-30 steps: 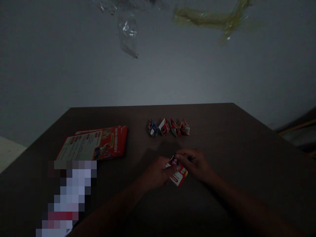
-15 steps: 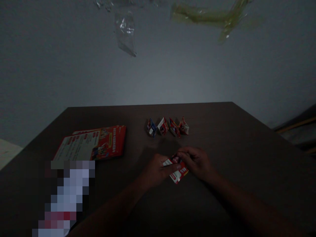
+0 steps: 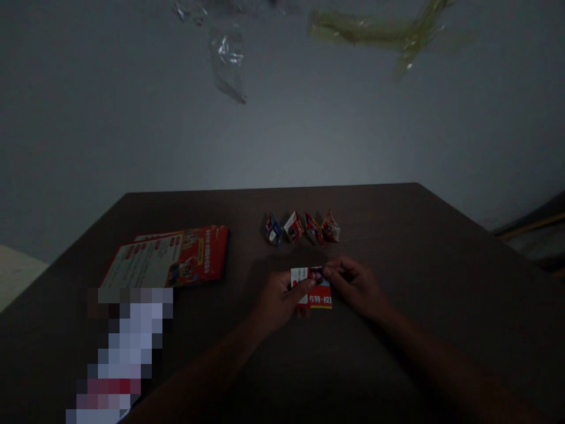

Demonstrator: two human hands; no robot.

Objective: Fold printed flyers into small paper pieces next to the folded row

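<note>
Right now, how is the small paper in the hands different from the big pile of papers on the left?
The small paper is held by the left hand, with the right hand at its upper right corner; the pile lies flat on the table. The small paper is much smaller than the pile's top sheet. Both have red and white printed parts with writing.
</note>
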